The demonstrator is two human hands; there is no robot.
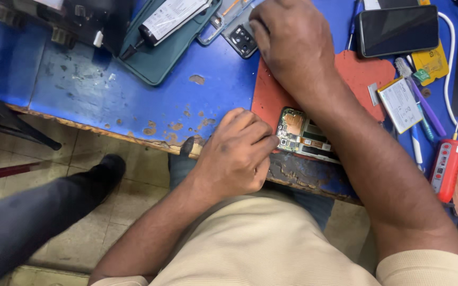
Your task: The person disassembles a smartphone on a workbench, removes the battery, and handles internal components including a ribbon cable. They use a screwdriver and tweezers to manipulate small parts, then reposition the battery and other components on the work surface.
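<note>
Opened phone lies on the red mat at the near edge of the table, just at 3 o'clock of my left hand. Back cover is off; circuit board and copper-coloured shield are bare. Battery bay I cannot see, my right forearm covers it. A loose white battery lies on the mat's edge at 3 o'clock of the phone, well apart from it, so I judge the strip-down well advanced; board and shield are in place.

Left hand: fingers curled together, tips pinched at the phone's upper left corner. Whether a small tool or part is between them, cannot tell.

Right hand: reaches to 12 o'clock, palm down, fingers closed over the end of a clear back cover with a camera block. Grip itself hidden.

Count:
- opened phones: 1
- whole phones, screen dark: 1, at 1 o'clock
- loose batteries: 1
- green case with a black tube lying in it: 1 each, at 11 o'clock
- red tool with thin metal probe: 1, at 3 o'clock
- purple brush: 1
</note>
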